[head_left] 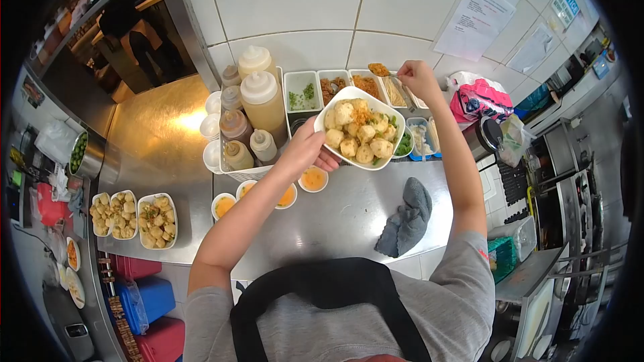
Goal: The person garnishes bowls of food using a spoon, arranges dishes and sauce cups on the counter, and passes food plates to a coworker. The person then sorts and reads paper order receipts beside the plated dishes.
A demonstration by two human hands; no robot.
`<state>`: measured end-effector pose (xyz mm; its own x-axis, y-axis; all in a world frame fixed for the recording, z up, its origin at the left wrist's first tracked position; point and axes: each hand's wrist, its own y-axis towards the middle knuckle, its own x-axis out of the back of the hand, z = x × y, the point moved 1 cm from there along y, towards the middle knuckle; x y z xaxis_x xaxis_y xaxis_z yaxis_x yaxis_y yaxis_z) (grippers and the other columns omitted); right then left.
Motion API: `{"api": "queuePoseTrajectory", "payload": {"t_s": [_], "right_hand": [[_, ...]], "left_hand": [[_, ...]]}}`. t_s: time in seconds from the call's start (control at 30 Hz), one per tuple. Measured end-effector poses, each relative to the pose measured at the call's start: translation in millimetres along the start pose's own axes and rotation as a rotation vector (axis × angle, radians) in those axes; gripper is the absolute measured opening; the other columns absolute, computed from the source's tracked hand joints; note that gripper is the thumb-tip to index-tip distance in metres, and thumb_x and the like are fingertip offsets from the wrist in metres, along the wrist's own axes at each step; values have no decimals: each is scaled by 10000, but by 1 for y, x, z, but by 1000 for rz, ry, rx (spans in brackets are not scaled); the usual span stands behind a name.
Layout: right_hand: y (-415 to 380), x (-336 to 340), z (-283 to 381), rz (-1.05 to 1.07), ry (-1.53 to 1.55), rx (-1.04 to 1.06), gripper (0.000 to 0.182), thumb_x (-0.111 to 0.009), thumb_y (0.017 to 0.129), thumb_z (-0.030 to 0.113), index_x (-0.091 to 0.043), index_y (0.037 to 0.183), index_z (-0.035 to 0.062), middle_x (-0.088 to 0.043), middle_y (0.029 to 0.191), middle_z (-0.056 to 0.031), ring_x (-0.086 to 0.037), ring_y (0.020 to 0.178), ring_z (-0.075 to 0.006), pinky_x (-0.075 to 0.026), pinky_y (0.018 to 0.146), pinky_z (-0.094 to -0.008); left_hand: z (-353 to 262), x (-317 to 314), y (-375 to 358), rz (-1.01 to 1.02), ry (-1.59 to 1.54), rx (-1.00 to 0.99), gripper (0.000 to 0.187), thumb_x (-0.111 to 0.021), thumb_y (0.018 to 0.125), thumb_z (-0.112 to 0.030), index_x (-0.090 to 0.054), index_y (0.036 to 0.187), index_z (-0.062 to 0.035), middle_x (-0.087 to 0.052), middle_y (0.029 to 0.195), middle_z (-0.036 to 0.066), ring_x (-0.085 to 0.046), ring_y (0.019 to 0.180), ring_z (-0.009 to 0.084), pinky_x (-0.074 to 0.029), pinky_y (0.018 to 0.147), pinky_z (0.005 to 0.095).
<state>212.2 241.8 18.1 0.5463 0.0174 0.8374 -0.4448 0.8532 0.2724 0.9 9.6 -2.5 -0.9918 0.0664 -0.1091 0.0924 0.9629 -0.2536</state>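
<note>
My left hand (310, 152) grips the left edge of a white square bowl (389, 161), its fingers partly under it. Golden fried cubes (365, 134) fill the bowl, with green pieces and an orange-brown crumbly topping (362, 117) on them. Up at the right, my right hand (418, 80) is closed around the handle of a spoon (391, 74). Orange-brown crumbs are heaped on the spoon's tip, above and to the right of the bowl. Behind the bowl stand white containers of chopped green onion (303, 98), brown crumbs (331, 85) and orange-brown crumbs (366, 84).
Squeeze bottles (261, 97) stand in a basket left of the bowl. Small cups of orange sauce (313, 178) sit nearer me. A grey cloth (406, 220) lies on the steel counter (322, 228). More filled bowls (157, 221) are at the left. A person (144, 37) stands beyond the opening.
</note>
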Motion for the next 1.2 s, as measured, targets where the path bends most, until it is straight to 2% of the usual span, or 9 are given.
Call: {"api": "queuePoseTrajectory", "payload": {"t_s": [0.37,0.47,0.53,0.7,0.83,0.9,1.0,1.1,1.2], "right_hand": [[-102,29,118,-354,-35,467,84,-559,749,59,-581,823,27,-605,722,-117,-576,610,-294,-446,557,-357],[-85,14,103,-63,344,271,67,-553,788,23,-564,843,-15,-565,705,-15,-534,663,-82,-437,617,-219],[-87,17,123,116,607,34,102,-560,792,81,-567,883,36,-492,630,31,-394,491,-17,-278,416,-167],[-70,5,111,111,917,-37,138,-535,821,98,-554,915,-1,-473,601,44,-367,434,-18,-245,374,-168],[-49,-5,81,-67,614,-110,152,-570,797,116,-590,889,-4,-549,652,-1,-457,491,-79,-366,462,-198],[-16,-45,0,-212,203,52,134,-592,730,108,-634,806,6,-630,698,-97,-595,630,-172,-463,578,-298],[-24,-71,11,-265,-135,1,136,-541,715,121,-627,781,39,-617,751,-171,-608,714,-316,-469,629,-399],[-22,-85,28,-245,-472,-149,111,-521,735,105,-585,797,38,-614,770,-189,-610,771,-329,-476,666,-438],[-12,-104,5,-169,-682,5,106,-518,779,125,-582,824,55,-633,801,-161,-628,781,-314,-509,673,-410]], "left_hand": [[-5,14,-11,-95,-67,-39,390,-331,795,-112,-358,1172,-18,-606,742,147,-593,546,155,-512,471,245],[-4,27,-28,-34,-104,-115,405,-366,791,-134,-385,1178,-13,-611,774,136,-604,556,150,-526,479,246],[0,37,-39,-39,-141,-133,421,-380,786,-134,-381,1187,-10,-609,794,137,-608,556,147,-528,479,243],[-11,90,-115,-119,-185,-166,447,-391,782,-134,-343,1207,-1,-602,822,165,-618,570,169,-532,483,247],[-19,164,-168,-300,-155,-165,333,-439,824,-162,-472,1109,7,-628,851,119,-639,660,163,-541,532,256],[-8,208,-188,-495,-121,-257,340,-431,827,-180,-465,1119,-8,-634,850,135,-617,607,136,-509,504,232],[12,265,-210,-736,-48,-256,330,-372,854,-173,-432,1132,-6,-625,845,146,-615,603,149,-520,507,247],[67,325,-199,-968,-115,-188,337,-343,874,-167,-397,1158,6,-615,847,163,-623,617,186,-533,513,276],[115,349,-174,-1116,-320,-214,335,-291,888,-130,-369,1174,25,-599,867,193,-636,658,273,-563,535,367]]}}
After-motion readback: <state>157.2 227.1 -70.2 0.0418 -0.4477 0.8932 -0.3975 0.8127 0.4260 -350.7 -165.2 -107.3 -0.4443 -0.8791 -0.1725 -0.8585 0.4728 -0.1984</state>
